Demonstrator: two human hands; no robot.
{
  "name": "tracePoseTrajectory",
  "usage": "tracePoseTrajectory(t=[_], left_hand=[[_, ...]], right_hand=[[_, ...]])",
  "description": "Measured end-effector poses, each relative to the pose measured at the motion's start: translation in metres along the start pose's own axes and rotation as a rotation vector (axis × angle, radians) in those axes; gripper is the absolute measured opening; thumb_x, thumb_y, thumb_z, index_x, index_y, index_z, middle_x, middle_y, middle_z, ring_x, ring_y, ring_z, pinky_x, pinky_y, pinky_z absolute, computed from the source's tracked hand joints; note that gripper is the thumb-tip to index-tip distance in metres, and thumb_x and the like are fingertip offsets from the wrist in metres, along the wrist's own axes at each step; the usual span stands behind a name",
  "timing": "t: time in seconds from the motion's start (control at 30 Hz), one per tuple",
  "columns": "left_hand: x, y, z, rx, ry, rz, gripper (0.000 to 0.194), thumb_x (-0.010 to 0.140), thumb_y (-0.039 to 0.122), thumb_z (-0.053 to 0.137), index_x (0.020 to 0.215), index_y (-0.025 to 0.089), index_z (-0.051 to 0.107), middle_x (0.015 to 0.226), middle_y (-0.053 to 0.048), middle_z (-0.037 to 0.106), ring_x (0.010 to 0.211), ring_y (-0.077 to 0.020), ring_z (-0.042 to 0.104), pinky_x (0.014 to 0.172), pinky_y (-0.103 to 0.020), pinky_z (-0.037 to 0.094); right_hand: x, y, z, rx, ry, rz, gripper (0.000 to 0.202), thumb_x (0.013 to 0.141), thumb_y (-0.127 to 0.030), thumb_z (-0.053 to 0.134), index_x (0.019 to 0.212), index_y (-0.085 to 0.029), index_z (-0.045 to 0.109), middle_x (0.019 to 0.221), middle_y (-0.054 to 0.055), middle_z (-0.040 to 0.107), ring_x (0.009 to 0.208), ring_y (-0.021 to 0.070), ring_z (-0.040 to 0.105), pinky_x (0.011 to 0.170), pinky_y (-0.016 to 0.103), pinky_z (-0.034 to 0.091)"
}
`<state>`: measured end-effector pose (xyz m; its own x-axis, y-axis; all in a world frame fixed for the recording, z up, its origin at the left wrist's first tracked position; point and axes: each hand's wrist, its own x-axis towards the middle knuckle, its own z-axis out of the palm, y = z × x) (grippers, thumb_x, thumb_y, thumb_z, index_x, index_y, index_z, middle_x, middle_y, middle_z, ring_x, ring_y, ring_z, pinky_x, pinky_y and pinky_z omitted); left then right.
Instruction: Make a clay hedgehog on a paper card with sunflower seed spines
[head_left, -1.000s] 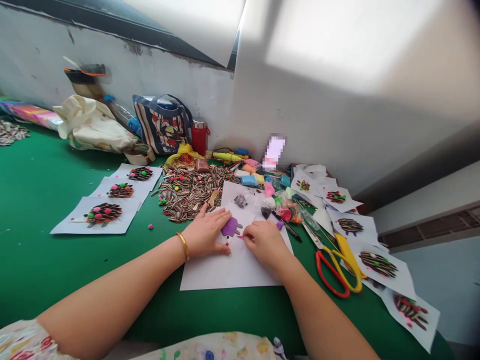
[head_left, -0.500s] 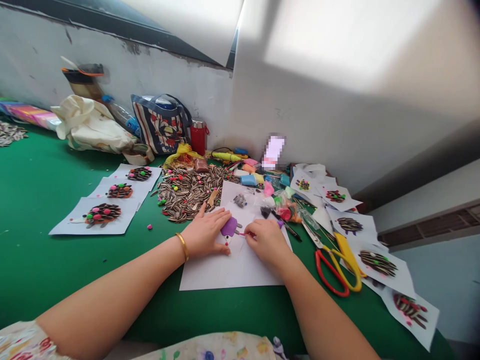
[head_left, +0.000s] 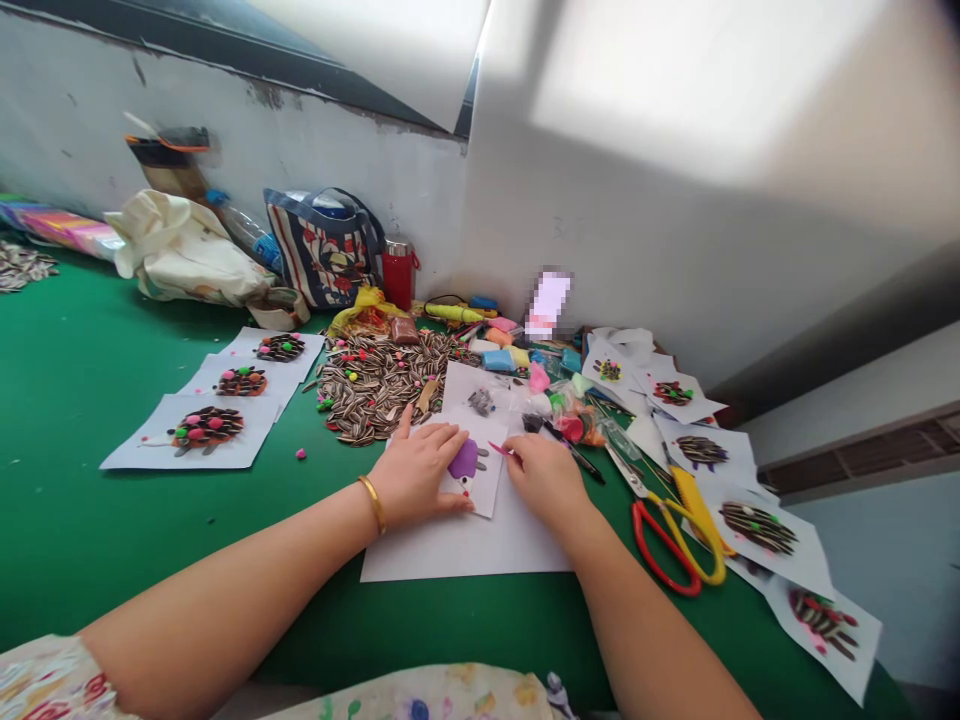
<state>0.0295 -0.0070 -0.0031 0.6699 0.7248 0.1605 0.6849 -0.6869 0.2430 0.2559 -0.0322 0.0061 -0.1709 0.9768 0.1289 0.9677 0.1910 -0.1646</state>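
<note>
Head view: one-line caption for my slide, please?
Left hand steadies a card bearing a purple clay shape; right hand holds a pink stick.

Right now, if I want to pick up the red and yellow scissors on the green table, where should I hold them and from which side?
Take the scissors by the two handle loops, which lie toward the near edge of the green table. The blades point away, toward the clutter. Coming from the near right side is probably best, since the right hand is closest and the loops lie open and flat.
</note>
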Motion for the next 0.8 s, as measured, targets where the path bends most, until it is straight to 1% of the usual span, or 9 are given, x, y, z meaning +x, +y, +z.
tracePoseTrajectory(t=[0.07,0.13,0.2,0.27,0.3,0.37,0.5,0.8], left_hand=[[-0.0005,0.0009,0.0004,0.005,0.012,0.008,0.088,0.074,0.075,0.056,0.144,0.024,0.042,0.143,-0.014,0.051,0.133,-0.0362,0.043,0.116,-0.058,-0.011],[-0.0008,0.0005,0.0005,0.009,0.020,0.017,0.087,0.074,0.075,0.056,0.144,0.024,0.043,0.142,-0.013,0.052,0.133,-0.0360,0.043,0.116,-0.059,-0.012],[-0.0009,-0.0005,0.0005,0.010,0.021,0.026,0.087,0.074,0.075,0.057,0.143,0.024,0.043,0.142,-0.013,0.052,0.133,-0.0352,0.043,0.115,-0.059,-0.015],[-0.0009,-0.0015,0.0004,0.008,0.017,0.029,0.088,0.074,0.074,0.057,0.143,0.023,0.042,0.142,-0.014,0.052,0.133,-0.0342,0.043,0.114,-0.058,-0.017],[-0.0009,-0.0019,0.0003,0.008,0.015,0.028,0.088,0.074,0.074,0.058,0.143,0.023,0.042,0.142,-0.014,0.052,0.133,-0.0338,0.043,0.114,-0.058,-0.018],[-0.0009,-0.0025,0.0003,0.009,0.010,0.024,0.088,0.074,0.074,0.058,0.144,0.023,0.041,0.143,-0.014,0.051,0.134,-0.0340,0.043,0.114,-0.058,-0.018],[-0.0009,-0.0033,0.0008,0.009,0.006,0.024,0.089,0.074,0.075,0.057,0.144,0.023,0.041,0.143,-0.014,0.051,0.134,-0.0341,0.042,0.115,-0.057,-0.016],[-0.0011,-0.0031,0.0012,0.025,0.011,0.027,0.090,0.074,0.074,0.057,0.144,0.020,0.041,0.144,-0.014,0.051,0.134,-0.0325,0.043,0.117,-0.055,-0.012]], right_hand=[[0.0003,0.0003,-0.0016,-0.010,0.008,-0.004,0.019,0.091,-0.019,0.054,0.096,-0.024,0.071,0.090,0.004,0.070,0.086,0.0188,0.061,0.073,0.030,0.034],[0.0000,0.0004,-0.0032,-0.019,0.031,-0.009,0.019,0.091,-0.018,0.053,0.094,-0.025,0.071,0.091,0.003,0.070,0.089,0.0191,0.060,0.081,0.033,0.031],[-0.0006,0.0005,-0.0044,-0.029,0.051,-0.014,0.021,0.091,-0.015,0.054,0.092,-0.025,0.072,0.090,0.003,0.070,0.092,0.0193,0.057,0.089,0.037,0.026],[-0.0012,0.0008,-0.0050,-0.031,0.064,-0.028,0.026,0.088,-0.010,0.055,0.095,-0.028,0.073,0.091,0.003,0.070,0.093,0.0191,0.055,0.092,0.039,0.021],[-0.0014,0.0009,-0.0051,-0.029,0.070,-0.036,0.028,0.088,-0.010,0.056,0.098,-0.029,0.073,0.092,0.003,0.070,0.092,0.0191,0.053,0.092,0.039,0.020],[-0.0018,0.0011,-0.0049,-0.022,0.089,-0.050,0.027,0.089,-0.014,0.056,0.101,-0.031,0.073,0.092,0.003,0.069,0.092,0.0193,0.052,0.093,0.040,0.019],[-0.0018,0.0012,-0.0027,-0.017,0.121,-0.064,0.019,0.092,-0.025,0.057,0.095,-0.029,0.076,0.089,0.004,0.068,0.091,0.0201,0.050,0.093,0.040,0.019],[0.0004,0.0002,0.0016,-0.038,0.125,-0.086,0.017,0.091,-0.026,0.060,0.089,-0.029,0.076,0.084,0.002,0.068,0.088,0.0190,0.049,0.091,0.039,0.018]])
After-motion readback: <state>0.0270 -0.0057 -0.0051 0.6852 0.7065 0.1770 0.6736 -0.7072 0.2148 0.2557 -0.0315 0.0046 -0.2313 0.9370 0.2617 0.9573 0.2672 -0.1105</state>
